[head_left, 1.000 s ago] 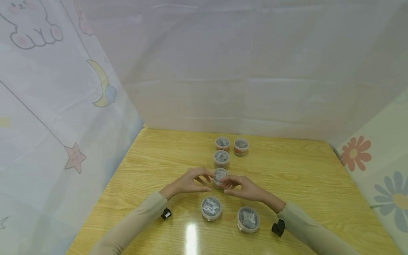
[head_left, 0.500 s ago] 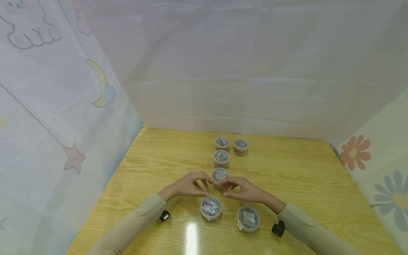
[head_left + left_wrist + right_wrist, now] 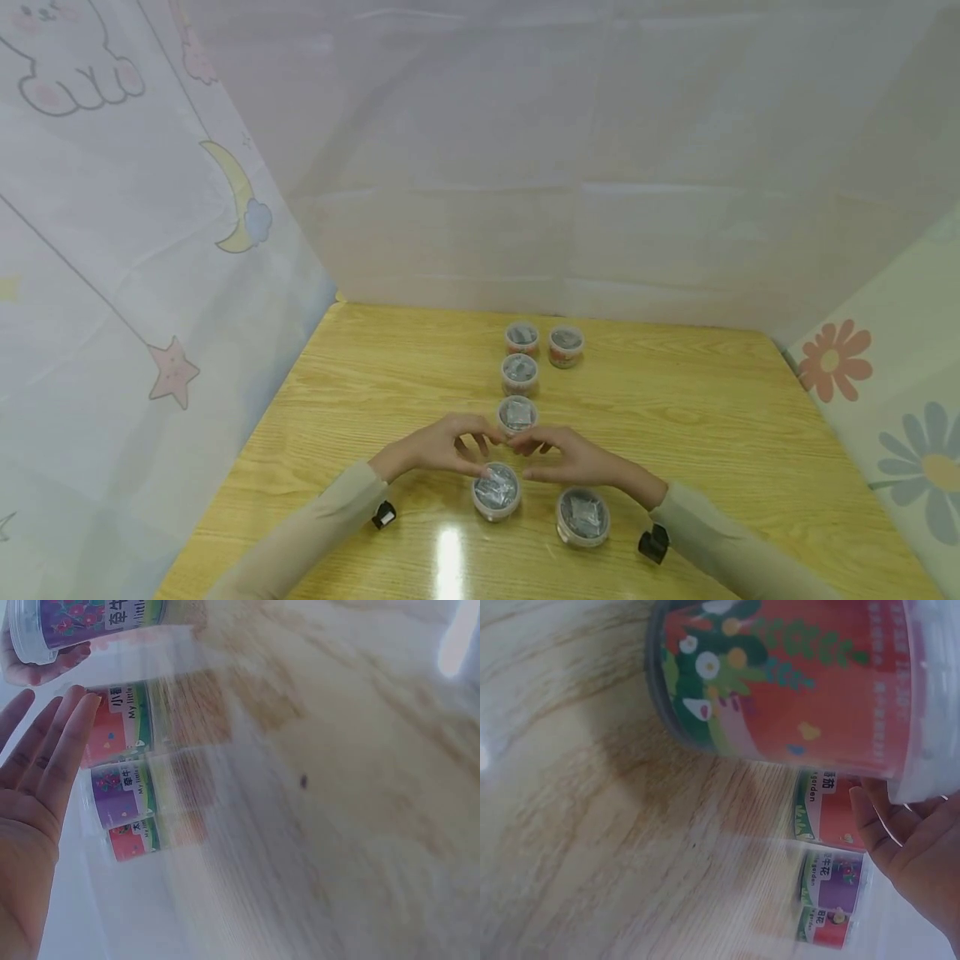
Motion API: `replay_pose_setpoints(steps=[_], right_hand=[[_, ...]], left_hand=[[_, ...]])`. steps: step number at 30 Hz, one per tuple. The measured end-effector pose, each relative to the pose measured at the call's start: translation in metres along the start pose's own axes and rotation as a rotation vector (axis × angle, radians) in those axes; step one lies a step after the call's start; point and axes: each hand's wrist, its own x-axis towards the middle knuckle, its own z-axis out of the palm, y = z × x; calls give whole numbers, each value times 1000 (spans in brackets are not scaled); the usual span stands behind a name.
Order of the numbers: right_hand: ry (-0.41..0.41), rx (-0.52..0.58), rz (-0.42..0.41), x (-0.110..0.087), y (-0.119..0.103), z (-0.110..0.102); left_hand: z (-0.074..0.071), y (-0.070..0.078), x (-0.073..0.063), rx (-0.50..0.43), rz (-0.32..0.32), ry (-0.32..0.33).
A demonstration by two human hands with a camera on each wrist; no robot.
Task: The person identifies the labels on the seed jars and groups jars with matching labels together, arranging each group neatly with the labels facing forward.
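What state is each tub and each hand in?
Near left tub: upright, unheld
Near right tub: upright, unheld
Lower middle tub: upright, unheld
Upper middle tub: upright, unheld
Far left tub: upright, unheld
Far right tub: upright, unheld
Left hand: relaxed, holding nothing
Right hand: relaxed, holding nothing

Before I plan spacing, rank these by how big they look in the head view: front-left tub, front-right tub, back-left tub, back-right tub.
1. front-right tub
2. front-left tub
3. back-right tub and back-left tub, too alike to rank

The front pair sit nearer the camera, so real sizes are unsure.
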Motion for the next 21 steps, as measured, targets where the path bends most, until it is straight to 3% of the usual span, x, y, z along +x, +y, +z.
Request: replay_pose_setpoints(steps=[12,21], right_hand=[[-19,-33,9,-2,-2,4],[-37,-43,18,-3,-5,5]], left_hand=[[4,4,-5,33,-65,-50],[8,-1,-7,39,-57,-64]])
